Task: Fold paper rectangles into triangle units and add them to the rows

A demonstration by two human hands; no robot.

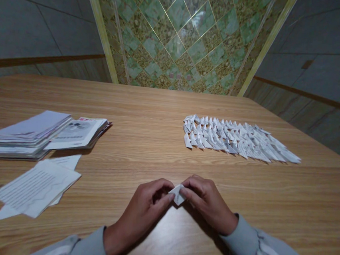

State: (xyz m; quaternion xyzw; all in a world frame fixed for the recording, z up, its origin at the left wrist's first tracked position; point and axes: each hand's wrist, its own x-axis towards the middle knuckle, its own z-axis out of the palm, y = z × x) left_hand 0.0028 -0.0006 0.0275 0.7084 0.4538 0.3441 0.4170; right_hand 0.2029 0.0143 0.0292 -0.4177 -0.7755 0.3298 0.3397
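Note:
A small folded piece of white paper (178, 194) is pinched between my two hands just above the wooden table (147, 113). My left hand (141, 213) closes on it from the left with curled fingers. My right hand (206, 201) grips its right side with fingertips and thumb. Both wrists wear grey sleeves. Most of the paper piece is hidden by my fingers.
Rows of several small folded paper triangles (238, 139) lie at the right back of the table. At the left sit a stack of printed sheets (32, 134), a booklet (77, 132) and loose cut sheets (36, 189). Tiled walls rise behind the table.

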